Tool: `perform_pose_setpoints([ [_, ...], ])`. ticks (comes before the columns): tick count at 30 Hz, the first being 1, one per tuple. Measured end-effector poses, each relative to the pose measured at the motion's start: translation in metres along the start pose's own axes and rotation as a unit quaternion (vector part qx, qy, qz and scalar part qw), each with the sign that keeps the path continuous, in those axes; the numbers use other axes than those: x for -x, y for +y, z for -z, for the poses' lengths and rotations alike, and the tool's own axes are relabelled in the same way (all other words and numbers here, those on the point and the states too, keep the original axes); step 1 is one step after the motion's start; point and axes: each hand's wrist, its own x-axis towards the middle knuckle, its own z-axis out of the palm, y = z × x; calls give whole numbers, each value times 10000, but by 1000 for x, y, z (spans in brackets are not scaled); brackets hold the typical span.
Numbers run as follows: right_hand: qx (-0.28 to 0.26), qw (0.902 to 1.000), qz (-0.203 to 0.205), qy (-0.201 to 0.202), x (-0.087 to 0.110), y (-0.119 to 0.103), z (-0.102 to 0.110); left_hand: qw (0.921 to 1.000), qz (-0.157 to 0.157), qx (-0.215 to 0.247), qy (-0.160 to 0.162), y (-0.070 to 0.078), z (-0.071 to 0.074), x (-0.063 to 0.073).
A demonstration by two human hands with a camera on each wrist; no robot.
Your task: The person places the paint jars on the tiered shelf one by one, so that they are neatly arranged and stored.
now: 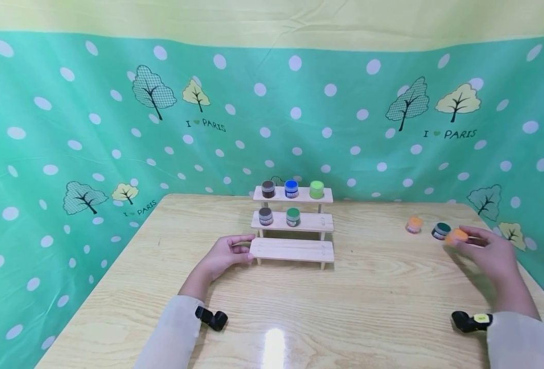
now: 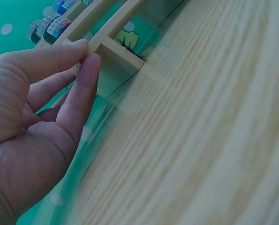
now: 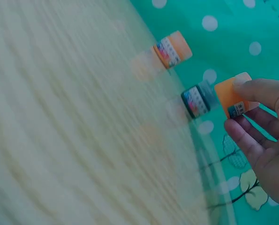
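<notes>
My left hand (image 1: 223, 256) is at the left end of a three-tier wooden stand (image 1: 290, 250), its thumb and fingers pinching the end of the lowest board. In the left wrist view, thumb and fingertip meet at the corner of the stand (image 2: 123, 55). Out at the right side of the table, my right hand (image 1: 493, 256) holds an orange paint jar (image 3: 228, 97) between thumb and fingers, tilted and raised off the table. Just left of it stand a dark green paint jar (image 1: 441, 230) and another orange paint jar (image 1: 414, 224).
On the top tier sit a dark brown jar (image 1: 268, 189), a blue jar (image 1: 291, 188) and a light green jar (image 1: 316, 189). The middle tier carries a grey-brown jar (image 1: 265, 216) and a green jar (image 1: 293, 217). A green patterned curtain (image 1: 235, 102) hangs behind the wooden table (image 1: 368, 297).
</notes>
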Motion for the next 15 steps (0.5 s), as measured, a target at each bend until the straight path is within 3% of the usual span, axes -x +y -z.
perform_pose_setpoints([
  [6, -81, 9991, 406, 8, 8, -18, -4, 10000, -1, -1, 59, 2, -1, 1],
  [15, -641, 9935, 934, -130, 22, -48, -13, 10000, -49, -68, 12, 2, -1, -1],
])
